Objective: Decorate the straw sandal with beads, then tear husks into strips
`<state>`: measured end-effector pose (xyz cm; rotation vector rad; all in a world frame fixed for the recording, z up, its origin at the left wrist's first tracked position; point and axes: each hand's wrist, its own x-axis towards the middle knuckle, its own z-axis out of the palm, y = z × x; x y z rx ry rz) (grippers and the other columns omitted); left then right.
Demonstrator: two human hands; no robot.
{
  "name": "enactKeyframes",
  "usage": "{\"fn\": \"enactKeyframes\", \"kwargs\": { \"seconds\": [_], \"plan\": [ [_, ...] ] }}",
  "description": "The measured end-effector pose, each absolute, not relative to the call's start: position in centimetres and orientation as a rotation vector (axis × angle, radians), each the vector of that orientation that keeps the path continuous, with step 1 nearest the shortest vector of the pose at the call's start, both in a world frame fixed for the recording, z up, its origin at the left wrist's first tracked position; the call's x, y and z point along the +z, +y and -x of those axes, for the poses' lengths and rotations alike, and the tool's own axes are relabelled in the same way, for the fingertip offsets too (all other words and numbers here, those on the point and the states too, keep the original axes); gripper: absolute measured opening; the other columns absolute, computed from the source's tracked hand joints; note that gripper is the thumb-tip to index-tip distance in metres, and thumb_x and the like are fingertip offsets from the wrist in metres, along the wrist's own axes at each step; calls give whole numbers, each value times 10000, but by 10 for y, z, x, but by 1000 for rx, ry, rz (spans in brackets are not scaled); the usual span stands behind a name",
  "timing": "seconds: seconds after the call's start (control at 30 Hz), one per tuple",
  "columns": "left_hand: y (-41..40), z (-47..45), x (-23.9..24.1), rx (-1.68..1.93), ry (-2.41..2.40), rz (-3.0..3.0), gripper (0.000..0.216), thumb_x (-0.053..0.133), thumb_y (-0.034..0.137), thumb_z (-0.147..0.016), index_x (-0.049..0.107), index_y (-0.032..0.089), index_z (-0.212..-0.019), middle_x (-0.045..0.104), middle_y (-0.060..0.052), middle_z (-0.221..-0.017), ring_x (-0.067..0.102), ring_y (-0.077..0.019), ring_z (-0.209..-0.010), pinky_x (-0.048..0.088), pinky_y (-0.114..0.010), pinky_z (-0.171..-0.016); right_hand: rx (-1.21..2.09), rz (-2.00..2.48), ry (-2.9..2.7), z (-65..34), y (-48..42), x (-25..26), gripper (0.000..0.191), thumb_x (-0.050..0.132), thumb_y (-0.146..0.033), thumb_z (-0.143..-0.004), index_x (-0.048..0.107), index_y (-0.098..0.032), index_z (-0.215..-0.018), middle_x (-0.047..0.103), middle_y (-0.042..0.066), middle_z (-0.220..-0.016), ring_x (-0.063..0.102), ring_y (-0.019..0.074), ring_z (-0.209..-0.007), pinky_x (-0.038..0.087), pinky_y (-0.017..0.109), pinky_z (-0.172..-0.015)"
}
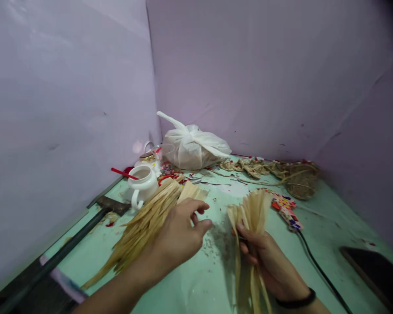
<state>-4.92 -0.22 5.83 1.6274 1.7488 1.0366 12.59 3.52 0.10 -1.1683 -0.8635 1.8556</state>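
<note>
In my right hand is a bunch of pale dried corn husks, gripped at its middle. The strips fan out above the fingers and hang down below them. My left hand hovers to the left of it, thumb and fingers curved with a gap between them and nothing visible inside. Under and beyond that hand lies a larger pile of dried husks on the pale green table, partly hidden by the hand and forearm.
A hammer and a white mug with a red stick stand left. Behind sit a knotted white plastic bag and twine. A colourful glue gun with black cord lies right, near a dark flat object. Walls enclose the table.
</note>
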Motion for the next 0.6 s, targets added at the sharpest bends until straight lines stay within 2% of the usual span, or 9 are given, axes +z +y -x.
{"fn": "enactKeyframes", "kwargs": {
  "seconds": [0.03, 0.1, 0.17, 0.27, 0.43, 0.53, 0.6],
  "plan": [
    [-10, 61, 68, 981, 1847, -1745, 176, 549, 256, -725, 658, 188, -844, 658, -37, -827, 562, -145, -671, 410, -250, -630, 1853, 1172, -838, -127, 36, 1, 347, 734, -426, -581, 577, -120, -627, 437, -60, -389, 276, 0, -308, 133, 124, -306],
    [-26, 86, 80, 777, 2208, -1845, 209, 462, 284, -783, 652, 204, -753, 663, -42, -754, 585, -186, -690, 403, -284, -626, 1849, 1164, -796, -128, 36, 2, 355, 759, -414, -542, 565, -125, -610, 420, -66, -399, 265, 0, -323, 125, 124, -310],
    [-37, 107, 81, 343, 2590, -1756, 270, 407, 334, -802, 640, 198, -794, 668, -85, -781, 604, -267, -710, 393, -340, -589, 1853, 1154, -794, -127, 35, 4, 360, 766, -411, -529, 552, -130, -602, 399, -73, -394, 248, 1, -331, 114, 127, -317],
    [-42, 122, 63, -76, 2652, -1707, 326, 345, 336, -824, 606, 142, -844, 654, -151, -846, 610, -324, -773, 411, -383, -598, 1846, 1152, -840, -126, 33, 4, 363, 748, -428, -548, 550, -129, -600, 369, -79, -381, 232, 4, -335, 96, 138, -328],
    [-42, 104, 28, -16, 2467, -1834, 306, 348, 188, -804, 559, 141, -1021, 614, -139, -990, 567, -279, -920, 443, -365, -688, 1849, 1162, -857, -125, 32, 1, 365, 729, -445, -571, 537, -136, -592, 340, -87, -392, 203, 6, -346, 80, 156, -346],
    [-42, 88, 18, 1, 2302, -1973, 477, 396, 59, -707, 509, 175, -1155, 561, -117, -1137, 515, -252, -1016, 439, -341, -758, 1844, 1178, -867, -125, 31, 0, 369, 721, -456, -578, 537, -137, -596, 328, -91, -395, 200, 10, -350, 80, 160, -352],
    [-42, 83, 20, -3, 2244, -1995, 497, 415, 60, -698, 505, 187, -1170, 553, -113, -1154, 510, -250, -1020, 435, -339, -765, 1838, 1195, -868, -124, 30, 0, 378, 724, -464, -570, 529, -141, -590, 323, -93, -395, 199, 12, -354, 88, 160, -353]
  ]
}}
